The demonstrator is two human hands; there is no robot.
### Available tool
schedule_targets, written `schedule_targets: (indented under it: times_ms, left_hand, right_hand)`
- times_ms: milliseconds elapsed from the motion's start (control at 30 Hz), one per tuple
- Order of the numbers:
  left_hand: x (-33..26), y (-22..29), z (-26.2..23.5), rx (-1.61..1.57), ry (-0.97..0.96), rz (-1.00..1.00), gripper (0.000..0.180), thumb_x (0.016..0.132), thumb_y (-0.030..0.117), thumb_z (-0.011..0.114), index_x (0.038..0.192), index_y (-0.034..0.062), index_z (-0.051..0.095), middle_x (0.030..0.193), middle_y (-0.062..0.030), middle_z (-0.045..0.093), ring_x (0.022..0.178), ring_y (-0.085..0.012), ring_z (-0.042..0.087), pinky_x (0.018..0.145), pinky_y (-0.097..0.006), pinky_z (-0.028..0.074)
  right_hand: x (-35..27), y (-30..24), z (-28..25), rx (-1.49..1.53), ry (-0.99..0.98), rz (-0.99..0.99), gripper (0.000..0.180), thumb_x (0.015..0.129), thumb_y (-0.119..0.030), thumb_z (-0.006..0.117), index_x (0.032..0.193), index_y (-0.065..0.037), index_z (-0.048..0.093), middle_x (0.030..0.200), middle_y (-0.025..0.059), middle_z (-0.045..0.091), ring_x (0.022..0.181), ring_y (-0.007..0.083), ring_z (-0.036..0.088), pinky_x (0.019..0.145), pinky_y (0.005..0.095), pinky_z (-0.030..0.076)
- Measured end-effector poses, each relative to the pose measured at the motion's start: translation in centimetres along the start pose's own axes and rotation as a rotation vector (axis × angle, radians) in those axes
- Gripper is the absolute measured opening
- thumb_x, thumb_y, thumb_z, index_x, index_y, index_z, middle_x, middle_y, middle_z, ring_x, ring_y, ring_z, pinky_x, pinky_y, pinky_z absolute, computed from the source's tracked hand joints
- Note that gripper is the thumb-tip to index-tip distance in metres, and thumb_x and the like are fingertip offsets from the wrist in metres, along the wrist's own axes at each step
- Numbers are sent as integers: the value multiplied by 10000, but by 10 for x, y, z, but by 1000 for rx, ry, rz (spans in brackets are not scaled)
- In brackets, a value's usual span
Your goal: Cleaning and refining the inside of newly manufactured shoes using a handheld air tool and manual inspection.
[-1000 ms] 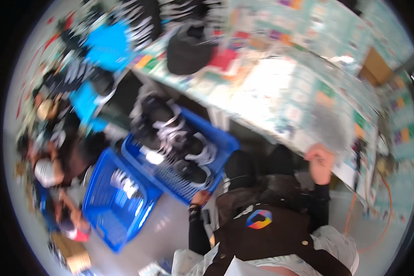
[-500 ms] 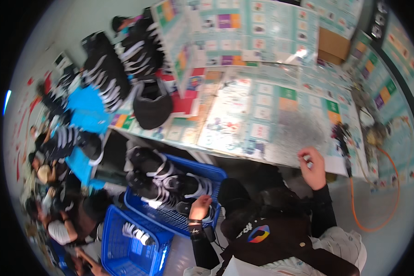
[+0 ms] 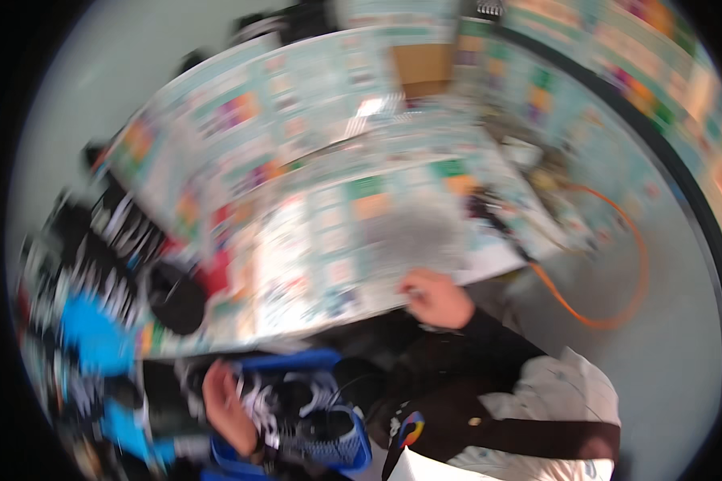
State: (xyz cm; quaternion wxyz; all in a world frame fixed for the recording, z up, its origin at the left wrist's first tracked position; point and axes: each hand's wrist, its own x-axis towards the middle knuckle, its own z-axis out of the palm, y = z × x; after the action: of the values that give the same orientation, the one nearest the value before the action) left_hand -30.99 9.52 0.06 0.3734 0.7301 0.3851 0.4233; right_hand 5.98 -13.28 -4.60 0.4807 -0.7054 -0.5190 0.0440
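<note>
Blue crate below the table edge holds black-and-white shoes; the left hand reaches among them, grip unclear. The right hand, loosely curled, braces on the table. Better to grasp one shoe firmly, I'd say.

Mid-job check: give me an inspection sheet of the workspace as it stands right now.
Surface: table covered in printed paper sheets, image blurred.
Job's things: blue basket holding black-and-white shoes.
Clutter: black cap and dark garments at table's left end.
Hands: left hand in the basket on the shoes; right hand at table's near edge, grip unclear.
Cables: orange cable looped on floor.
Surroundings: grey floor, poster-covered wall.
</note>
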Motion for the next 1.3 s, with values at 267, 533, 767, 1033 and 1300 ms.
schedule_targets:
  times_ms: [267, 533, 767, 1033, 1300]
  left_hand:
    - [-71, -85, 31, -103, -248, -115, 372, 1031, 147, 575, 1350, -44, 560, 1264, -202, 661, 1131, -301, 656, 999, -355, 521]
    - [-140, -186, -7, -255, -82, -458, 290, 1023, 71, 588, 1290, -43, 583, 1234, -141, 640, 1109, -232, 632, 979, -337, 520]
    - [-81, -96, -3, -77, 38, -212, 224, 981, 111, 675, 1146, -41, 661, 1066, -108, 721, 970, -155, 667, 871, -297, 527]
    - [78, 36, -6, 729, 334, 434, 494, 801, 20, 742, 1268, 29, 581, 1184, -168, 597, 1113, -392, 555, 974, -434, 454]
    - [214, -12, 21, 1413, 238, 683, 66, 825, 149, 589, 824, 101, 633, 869, -54, 609, 966, -252, 573, 912, -390, 426]
  right_hand:
    - [-17, 30, -102, -329, 261, 119, 182, 790, -18, 593, 957, -88, 608, 930, 103, 627, 913, 333, 630, 738, 438, 515]
    - [-8, 125, -132, -869, 423, 363, 380, 793, -127, 689, 1136, 8, 601, 1212, 254, 621, 1168, 424, 587, 958, 499, 512]
    - [-22, 125, -149, -707, 372, 139, 305, 813, 18, 658, 1115, -9, 619, 1110, 212, 596, 1123, 421, 554, 973, 463, 452]
    - [6, 57, -118, -463, 236, 244, 226, 906, 19, 592, 1129, -20, 602, 1136, 158, 587, 1076, 344, 572, 882, 389, 485]
    - [-12, 78, -130, -350, 190, 184, 165, 974, 9, 542, 1128, 3, 600, 1134, 121, 607, 1003, 256, 605, 785, 340, 510]
